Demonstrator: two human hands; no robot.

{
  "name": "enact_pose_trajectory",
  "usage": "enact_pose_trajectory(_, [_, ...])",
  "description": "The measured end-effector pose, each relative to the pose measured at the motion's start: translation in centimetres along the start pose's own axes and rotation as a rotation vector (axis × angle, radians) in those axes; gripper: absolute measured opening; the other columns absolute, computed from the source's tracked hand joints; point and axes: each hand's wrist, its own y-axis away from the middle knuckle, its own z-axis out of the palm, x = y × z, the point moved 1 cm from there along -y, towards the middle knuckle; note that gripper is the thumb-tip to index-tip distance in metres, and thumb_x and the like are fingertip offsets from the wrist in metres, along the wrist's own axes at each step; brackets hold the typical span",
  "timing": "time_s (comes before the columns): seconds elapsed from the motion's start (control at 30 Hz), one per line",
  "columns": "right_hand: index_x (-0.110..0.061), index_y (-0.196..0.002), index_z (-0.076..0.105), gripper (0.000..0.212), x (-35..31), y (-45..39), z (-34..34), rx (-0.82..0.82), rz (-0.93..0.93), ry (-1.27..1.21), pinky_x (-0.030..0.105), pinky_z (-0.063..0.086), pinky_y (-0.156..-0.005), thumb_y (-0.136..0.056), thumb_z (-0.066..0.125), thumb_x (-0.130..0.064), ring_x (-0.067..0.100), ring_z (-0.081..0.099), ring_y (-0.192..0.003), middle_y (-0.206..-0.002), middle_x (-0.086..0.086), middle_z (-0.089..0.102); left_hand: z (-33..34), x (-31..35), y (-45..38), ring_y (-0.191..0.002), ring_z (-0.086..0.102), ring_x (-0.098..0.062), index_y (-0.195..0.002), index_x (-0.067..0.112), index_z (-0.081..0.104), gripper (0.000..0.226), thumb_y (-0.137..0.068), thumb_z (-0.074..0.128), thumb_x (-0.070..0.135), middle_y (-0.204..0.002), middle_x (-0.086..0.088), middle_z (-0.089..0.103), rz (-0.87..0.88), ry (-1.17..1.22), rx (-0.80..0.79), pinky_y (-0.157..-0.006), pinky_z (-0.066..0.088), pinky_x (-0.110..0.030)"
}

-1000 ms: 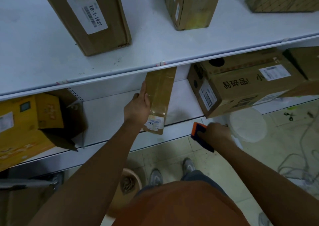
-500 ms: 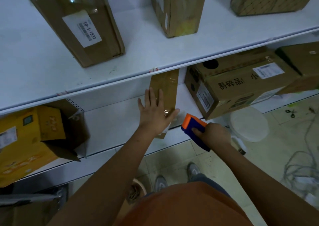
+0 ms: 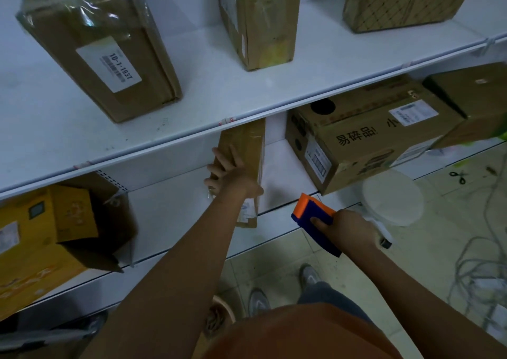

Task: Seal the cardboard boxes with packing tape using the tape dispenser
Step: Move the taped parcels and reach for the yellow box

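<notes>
Left arm: it reaches straight forward and a little up, from the bottom of the view to the lower shelf (image 3: 170,216).
Left hand (image 3: 233,176): it lies on the narrow box (image 3: 248,152), back of the hand toward the camera.
Left fingers (image 3: 219,154): they bend over the left edge of the narrow box and hold it; the thumb side is near the box's lower right edge.
Narrow box: it stands upright on the lower shelf, its top just under the edge of the upper shelf (image 3: 219,95); clear tape shines on its front, and a small white label is near its bottom.
Right arm: it comes in from the lower right, bent at the wrist, lower than the left arm and in front of the shelf edge.
Right hand (image 3: 348,228): it grips the tape dispenser (image 3: 312,218) from the right side.
Right fingers: they are curled round the dispenser's body; the thumb (image 3: 321,222) lies on its blue face.
Tape dispenser: blue with an orange end that points up and left; it is near the narrow box but apart from it, not touching any box.
Printed box (image 3: 365,141): on the lower shelf, right of the narrow box, tilted.
Yellow box (image 3: 35,235): at the far left of the lower shelf, with open flaps.
Upper shelf: it carries a labelled box (image 3: 101,45) marked 10-1-1937 and two more boxes.
Floor (image 3: 274,251): pale tiles, with the person's shoes (image 3: 308,275) visible.
</notes>
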Motion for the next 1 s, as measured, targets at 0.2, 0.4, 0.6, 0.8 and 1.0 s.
enact_pose_trajectory(0.2, [-0.018,-0.063,0.048,0.062,0.0,0.2,-1.1,0.022,-0.086,-0.034,0.022,0.038,-0.047,-0.087,0.039,-0.075,0.012,0.053,-0.049,-0.056,0.0,0.052,0.6,-0.8,0.7,-0.135,0.023,-0.045,-0.152,0.031,-0.023,0.138,-0.065,0.082,0.056,-0.157,-0.025,-0.004,-0.023,0.018,0.115,-0.105,0.029,-0.057])
enact_pose_trajectory(0.4, [-0.011,-0.06,0.053,0.066,1.0,0.2,-2.5,0.059,-0.037,-0.356,0.026,0.041,-0.048,-0.088,0.047,-0.07,0.017,0.053,-0.044,-0.051,0.004,0.054,3.8,-5.1,4.7,-0.127,0.031,-0.042,-0.151,0.029,-0.02,0.128,-0.069,0.065,0.077,-0.152,-0.025,0.008,0.206,-0.054,0.315,-0.099,0.036,-0.05])
enact_pose_trajectory(0.6, [-0.012,-0.052,0.039,0.059,2.1,0.5,-5.4,0.097,0.056,-0.764,0.028,0.031,-0.048,-0.089,0.061,-0.053,0.019,0.043,-0.044,-0.047,0.006,0.045,7.1,-10.4,7.1,-0.122,0.042,-0.045,-0.158,0.03,0.012,0.125,-0.058,0.073,0.075,-0.148,-0.026,0.03,0.52,-0.168,0.477,-0.091,0.042,-0.057])
enact_pose_trajectory(0.8, [-0.002,-0.066,0.057,0.052,2.1,2.4,-5.6,0.061,0.124,-0.945,0.028,0.041,-0.051,-0.089,0.063,-0.048,0.021,0.056,-0.056,-0.062,0.013,0.061,4.1,-13.6,5.2,-0.131,0.03,-0.045,-0.158,0.038,0.002,0.132,-0.054,0.076,0.07,-0.153,-0.023,0.019,0.591,-0.295,0.364,-0.098,0.035,-0.061])
enact_pose_trajectory(1.0, [-0.007,-0.078,0.06,0.044,2.1,3.5,-5.2,0.023,0.233,-1.151,0.031,0.048,-0.062,-0.089,0.063,-0.05,0.023,0.063,-0.07,-0.077,0.013,0.067,2.5,-12.4,4.4,-0.141,0.007,-0.04,-0.153,0.031,-0.002,0.121,-0.061,0.063,0.073,-0.155,-0.017,-0.005,0.543,-0.284,0.18,-0.113,0.018,-0.058])
